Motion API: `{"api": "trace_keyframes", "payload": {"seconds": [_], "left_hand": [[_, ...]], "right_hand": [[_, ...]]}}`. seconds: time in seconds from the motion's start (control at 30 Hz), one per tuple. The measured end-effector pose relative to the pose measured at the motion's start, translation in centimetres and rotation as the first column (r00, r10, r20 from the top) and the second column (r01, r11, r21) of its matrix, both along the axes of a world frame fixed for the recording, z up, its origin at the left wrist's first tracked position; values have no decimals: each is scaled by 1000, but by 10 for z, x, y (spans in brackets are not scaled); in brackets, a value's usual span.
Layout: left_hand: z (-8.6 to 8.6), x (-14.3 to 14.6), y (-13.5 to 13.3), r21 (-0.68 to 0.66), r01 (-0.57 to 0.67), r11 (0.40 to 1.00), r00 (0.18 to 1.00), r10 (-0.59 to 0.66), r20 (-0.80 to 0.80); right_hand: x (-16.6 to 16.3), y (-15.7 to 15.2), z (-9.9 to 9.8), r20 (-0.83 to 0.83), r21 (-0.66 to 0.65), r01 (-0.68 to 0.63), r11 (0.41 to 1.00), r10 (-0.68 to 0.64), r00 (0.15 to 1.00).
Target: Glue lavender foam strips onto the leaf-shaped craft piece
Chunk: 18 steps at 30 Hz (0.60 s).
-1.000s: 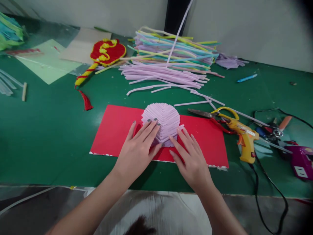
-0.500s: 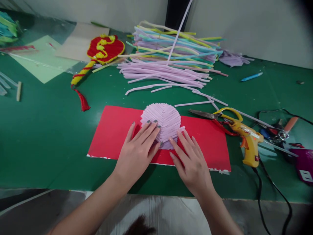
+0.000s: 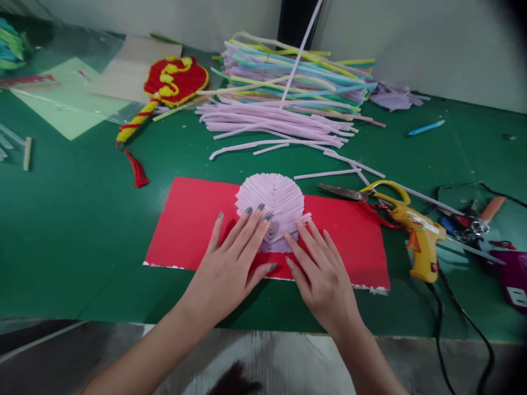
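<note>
A round lilac piece (image 3: 274, 189), made of pipe cleaners laid in a herringbone pattern, lies on a red sheet (image 3: 181, 219) before me. My left hand (image 3: 230, 263) rests with spread fingers on its lower left part, the fingertips touching the lilac rows. On the lower right edge are the fingertips of my right hand (image 3: 323, 269), fingers stretched out. A short pipe cleaner end (image 3: 305, 217) sticks out past the edge by the right fingertips. Both palms hide part of the red sheet.
Behind lie lilac pipe cleaners (image 3: 272, 118) and a multicoloured pile (image 3: 296, 71). At the back left is a red and yellow fan (image 3: 175, 81) with a tassel. Scissors (image 3: 349, 192) and a yellow glue gun (image 3: 424, 241) with a cable lie right. A blue pen (image 3: 426, 128) is farther back.
My left hand has shifted slightly, its thumb moving down off the lilac piece. My right hand stays nearly in place. The view has moved a little.
</note>
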<state>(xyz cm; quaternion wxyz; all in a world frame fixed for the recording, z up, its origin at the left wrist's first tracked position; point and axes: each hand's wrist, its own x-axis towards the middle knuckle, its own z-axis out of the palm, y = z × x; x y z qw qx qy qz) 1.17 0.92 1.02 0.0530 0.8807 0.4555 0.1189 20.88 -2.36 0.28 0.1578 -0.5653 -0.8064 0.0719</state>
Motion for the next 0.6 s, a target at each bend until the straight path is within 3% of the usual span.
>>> {"api": "trace_keyframes", "payload": {"seconds": [0.27,0.6], "left_hand": [[0,-19,-10,-35,128,991,990,-130,-62],[-3,-20,-10,-47,116,992,991,-119,-57]], "right_hand": [[0,0,-1,13,-4,5,1000,-5,1000],[-1,-1,0,50,-6,6,1000,-5,999]]}}
